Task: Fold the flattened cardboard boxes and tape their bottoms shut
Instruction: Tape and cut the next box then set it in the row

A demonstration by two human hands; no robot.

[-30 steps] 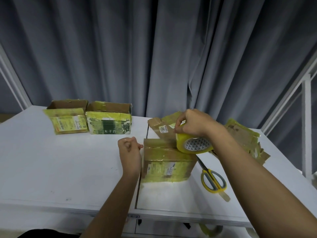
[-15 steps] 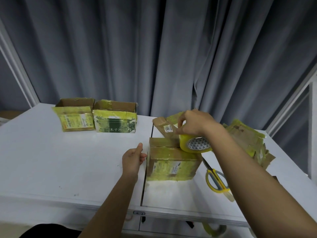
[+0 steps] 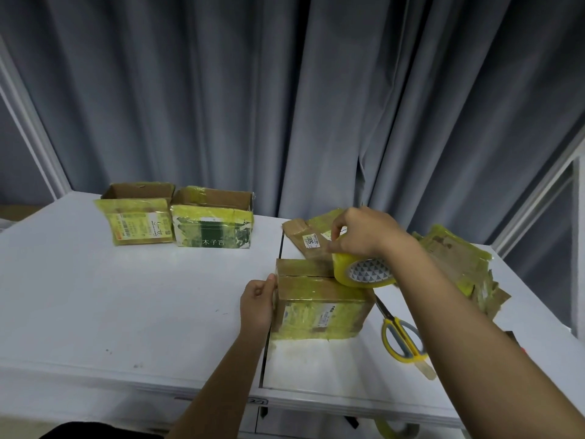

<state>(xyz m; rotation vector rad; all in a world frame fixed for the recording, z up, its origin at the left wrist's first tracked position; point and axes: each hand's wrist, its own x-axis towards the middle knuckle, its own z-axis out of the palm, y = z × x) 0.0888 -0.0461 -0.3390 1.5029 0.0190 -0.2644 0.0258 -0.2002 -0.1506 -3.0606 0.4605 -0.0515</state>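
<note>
A folded cardboard box (image 3: pixel 318 307) stands on the white table (image 3: pixel 126 296) with its flaps closed on top, a seam running across them. My left hand (image 3: pixel 258 301) presses against the box's left side, thumb at the top edge. My right hand (image 3: pixel 364 232) holds a roll of yellow tape (image 3: pixel 364 269) on the box's top right corner, fingers pinching at the roll's upper edge. A flattened box (image 3: pixel 308 237) lies just behind, and a pile of flattened boxes (image 3: pixel 459 264) lies at the right.
Two set-up open boxes (image 3: pixel 141 221) (image 3: pixel 213 224) stand at the back left. Yellow-handled scissors (image 3: pixel 400 334) lie right of the box, under my right forearm. A seam (image 3: pixel 269 340) splits the table in two. Grey curtains (image 3: pixel 285 106) hang behind.
My left hand has moved right from a loose fist beside the box to press on its left side. The right hand stays on the tape roll. The view has shifted.
</note>
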